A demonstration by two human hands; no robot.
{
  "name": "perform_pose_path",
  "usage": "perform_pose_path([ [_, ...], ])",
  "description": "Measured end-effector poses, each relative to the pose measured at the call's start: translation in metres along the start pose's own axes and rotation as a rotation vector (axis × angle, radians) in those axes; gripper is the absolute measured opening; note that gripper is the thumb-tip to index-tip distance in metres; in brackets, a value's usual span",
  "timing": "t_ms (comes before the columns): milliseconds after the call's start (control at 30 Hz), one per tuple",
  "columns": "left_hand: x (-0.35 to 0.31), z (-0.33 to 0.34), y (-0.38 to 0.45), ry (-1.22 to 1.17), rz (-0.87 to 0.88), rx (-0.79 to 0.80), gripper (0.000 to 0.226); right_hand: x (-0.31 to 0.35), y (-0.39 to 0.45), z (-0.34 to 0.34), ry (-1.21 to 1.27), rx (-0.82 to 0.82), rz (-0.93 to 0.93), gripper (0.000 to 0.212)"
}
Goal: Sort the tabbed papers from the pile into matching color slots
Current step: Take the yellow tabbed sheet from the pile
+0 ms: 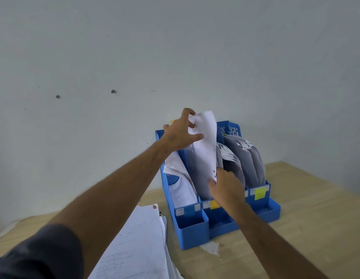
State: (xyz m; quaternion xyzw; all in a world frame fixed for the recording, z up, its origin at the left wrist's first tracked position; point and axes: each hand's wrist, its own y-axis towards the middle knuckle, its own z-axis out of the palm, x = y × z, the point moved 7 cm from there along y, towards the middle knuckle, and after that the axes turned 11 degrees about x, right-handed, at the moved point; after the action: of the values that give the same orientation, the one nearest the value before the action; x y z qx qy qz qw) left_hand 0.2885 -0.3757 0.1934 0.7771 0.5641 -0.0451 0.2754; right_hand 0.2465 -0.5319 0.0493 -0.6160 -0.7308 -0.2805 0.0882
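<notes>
at the bottom of the frame sits the white paper pile (134,244). the left hand (180,133) pinches a white sheet (203,141) over the blue plastic sorter's (195,234) yellow slot (214,204); the right hand's (225,186) curled fingers guide it. slide it down slowly and straight.

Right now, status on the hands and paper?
Left hand pinching sheet top. Right hand steadying its lower edge. Sheet entering yellow-tab slot. Nothing blocking.

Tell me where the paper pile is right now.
The pile lies on the table at lower centre, just left of the blue organizer, under the left forearm.
</notes>
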Motion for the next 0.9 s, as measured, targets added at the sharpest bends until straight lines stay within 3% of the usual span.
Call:
perform_pose_path([
  [200, 0.013, 0.013, -0.002, 0.063, -0.002, 0.068, 0.051, 0.0, -0.003, 0.004, -0.061, -0.07, -0.002, 0.025],
  [400, 0.017, 0.033, -0.009, 0.228, 0.003, 0.339, 0.053, -0.013, 0.0, 0.0, -0.04, -0.105, 0.06, 0.033],
  [533, 0.01, 0.02, -0.01, 0.098, 0.065, 0.195, 0.074, -0.018, 0.0, -0.017, 0.13, -0.212, 0.102, 0.043],
  [667, 0.001, 0.016, -0.01, 0.27, 0.061, 0.164, 0.035, -0.017, 0.003, -0.017, 0.119, -0.241, 0.065, 0.042],
  [700, 0.001, 0.018, -0.009, 0.335, 0.047, 0.185, 0.035, -0.016, 0.005, -0.015, 0.107, -0.231, 0.042, 0.039],
  [900, 0.02, 0.051, -0.009, 0.564, -0.06, 0.416, 0.067, -0.019, 0.009, -0.006, 0.039, -0.15, 0.062, 0.026],
])
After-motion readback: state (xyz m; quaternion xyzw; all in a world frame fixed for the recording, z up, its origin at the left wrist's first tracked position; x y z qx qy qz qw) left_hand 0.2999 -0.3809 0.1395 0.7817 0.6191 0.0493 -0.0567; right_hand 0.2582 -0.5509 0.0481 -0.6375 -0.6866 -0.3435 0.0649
